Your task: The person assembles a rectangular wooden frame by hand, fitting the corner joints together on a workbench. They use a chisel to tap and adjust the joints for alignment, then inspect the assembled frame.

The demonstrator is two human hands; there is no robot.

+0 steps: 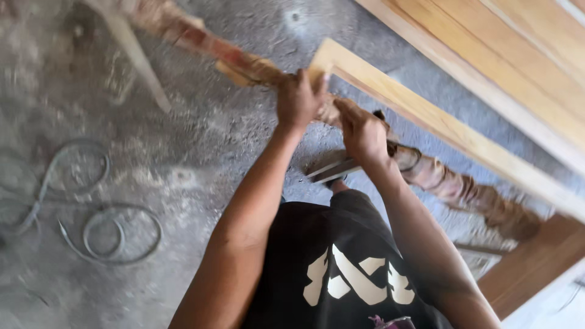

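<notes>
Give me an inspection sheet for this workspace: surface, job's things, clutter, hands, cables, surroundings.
Surface: grey concrete floor, dusty, with sawdust scattered about.
Job's things: pale wooden frame piece, slanting across the view; rough brown beam running under it.
Clutter: thin pale stick on the floor; flat metal piece below the hands, kind unclear.
Hands: left hand closed on the frame's corner; right hand pressed on the beam, holding something dark, too blurred to name.
Cables: grey cable coiled in loops on the floor at left.
Surroundings: wooden door panels at upper right; brown board at lower right.
</notes>
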